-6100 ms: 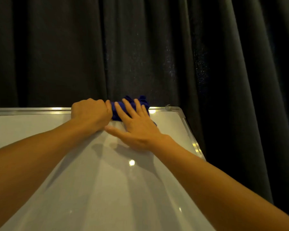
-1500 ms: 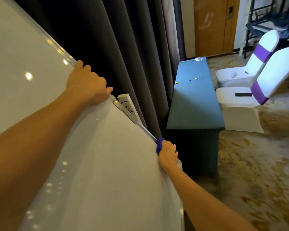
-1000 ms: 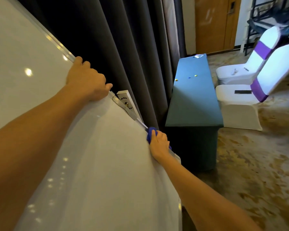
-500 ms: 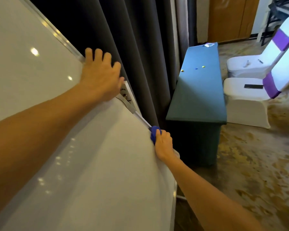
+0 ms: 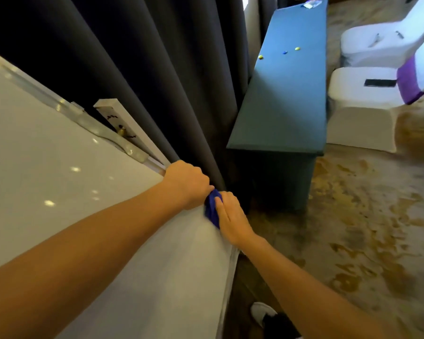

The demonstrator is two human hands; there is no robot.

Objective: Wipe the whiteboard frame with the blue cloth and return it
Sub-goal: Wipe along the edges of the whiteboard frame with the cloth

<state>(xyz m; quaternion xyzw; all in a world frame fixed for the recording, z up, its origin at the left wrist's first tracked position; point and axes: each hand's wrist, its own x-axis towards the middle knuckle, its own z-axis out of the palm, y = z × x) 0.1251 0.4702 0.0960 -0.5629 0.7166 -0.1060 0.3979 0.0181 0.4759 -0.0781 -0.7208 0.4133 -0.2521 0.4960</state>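
Observation:
The whiteboard (image 5: 59, 192) fills the left of the view, and its silver frame (image 5: 135, 152) runs diagonally down its right edge. A blue cloth (image 5: 211, 208) sits bunched on that edge, low down. My right hand (image 5: 231, 217) holds the cloth with its fingers laid flat, pressing it against the frame. My left hand (image 5: 186, 183) is curled in a fist over the frame just above the cloth, with its knuckles touching the cloth. The part of the cloth behind the frame is hidden.
A dark curtain (image 5: 157, 69) hangs right behind the board. A teal bench (image 5: 287, 99) with a few small coloured items stands to the right, and white covered chairs with purple sashes (image 5: 367, 94) stand beyond it. A shoe (image 5: 262, 311) shows on the patterned floor below.
My left hand let go of the frame higher up, slid down the edge and closed again right beside my right hand. The cloth stayed low on the frame edge. My view tilted downward.

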